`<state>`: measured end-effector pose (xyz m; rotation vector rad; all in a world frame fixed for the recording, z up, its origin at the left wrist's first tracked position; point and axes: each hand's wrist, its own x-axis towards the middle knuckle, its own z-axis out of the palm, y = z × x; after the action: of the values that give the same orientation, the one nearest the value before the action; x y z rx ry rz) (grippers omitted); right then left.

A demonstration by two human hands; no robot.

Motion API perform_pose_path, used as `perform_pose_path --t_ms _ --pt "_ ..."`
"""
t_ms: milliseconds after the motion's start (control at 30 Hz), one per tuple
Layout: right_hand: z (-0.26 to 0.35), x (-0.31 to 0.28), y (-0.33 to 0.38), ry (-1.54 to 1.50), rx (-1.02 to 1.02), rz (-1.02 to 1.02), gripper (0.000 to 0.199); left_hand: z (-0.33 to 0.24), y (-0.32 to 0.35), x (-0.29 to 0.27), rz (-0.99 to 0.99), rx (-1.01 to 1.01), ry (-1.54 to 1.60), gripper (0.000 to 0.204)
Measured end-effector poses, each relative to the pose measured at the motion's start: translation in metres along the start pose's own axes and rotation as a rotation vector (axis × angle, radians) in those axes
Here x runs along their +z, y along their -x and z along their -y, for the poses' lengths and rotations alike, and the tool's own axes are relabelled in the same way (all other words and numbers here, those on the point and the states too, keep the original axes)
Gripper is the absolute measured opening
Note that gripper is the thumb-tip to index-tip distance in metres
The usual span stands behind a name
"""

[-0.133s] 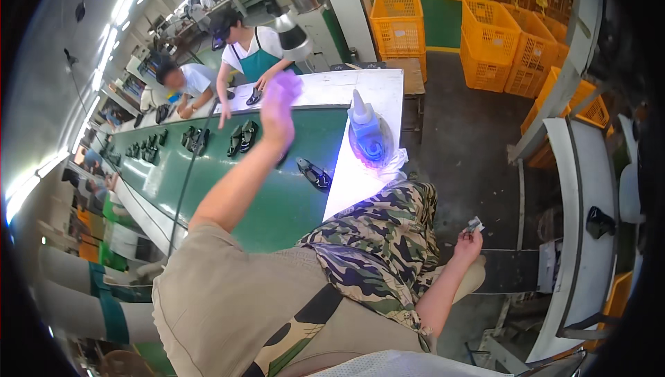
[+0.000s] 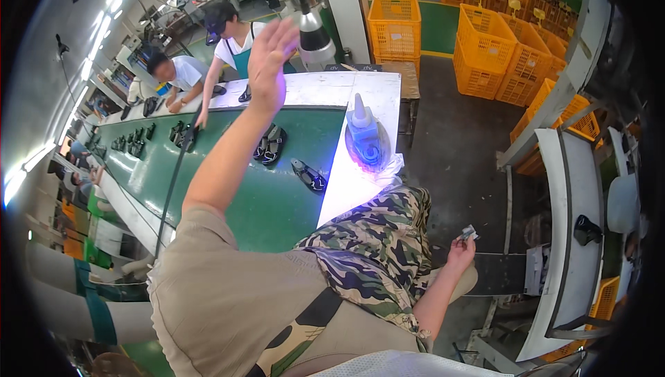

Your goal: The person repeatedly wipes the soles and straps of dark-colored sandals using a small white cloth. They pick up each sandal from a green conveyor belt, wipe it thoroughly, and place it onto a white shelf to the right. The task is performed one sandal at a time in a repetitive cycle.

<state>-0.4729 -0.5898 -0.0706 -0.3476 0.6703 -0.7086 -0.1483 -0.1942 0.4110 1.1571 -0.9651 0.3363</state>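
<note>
We count two bare hands of the wearer, one left hand (image 2: 271, 65) and one right hand (image 2: 459, 254); one crumpled scrap (image 2: 469, 233) in the right; one camouflage apron (image 2: 374, 238); one nozzle bottle (image 2: 362, 128) on one white worktop (image 2: 384, 87); one hanging lamp (image 2: 316, 41); on one green surface (image 2: 242, 231), one single dark shoe (image 2: 309, 176) and, beyond it, two paired shoes (image 2: 276, 144), the farther ones too small to count; one black shoe (image 2: 587, 230) on the right-hand shelf (image 2: 540, 294); two nearby co-workers (image 2: 242, 48); two stacked orange crates (image 2: 395, 20) beside one pale pillar (image 2: 348, 10), the rest overlapping too much to count.
</note>
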Motion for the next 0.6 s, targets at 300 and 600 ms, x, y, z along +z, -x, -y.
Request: perform_pose_path --t_ms 300,600 --pt "0.012 0.033 0.002 0.004 0.0 0.097 0.016 0.012 -0.032 0.072 0.248 0.064 -0.265 0.044" --pt "0.021 0.096 0.022 0.148 0.0 0.12 0.004 -0.003 -0.055 0.068 0.404 -0.025 0.035 0.034"
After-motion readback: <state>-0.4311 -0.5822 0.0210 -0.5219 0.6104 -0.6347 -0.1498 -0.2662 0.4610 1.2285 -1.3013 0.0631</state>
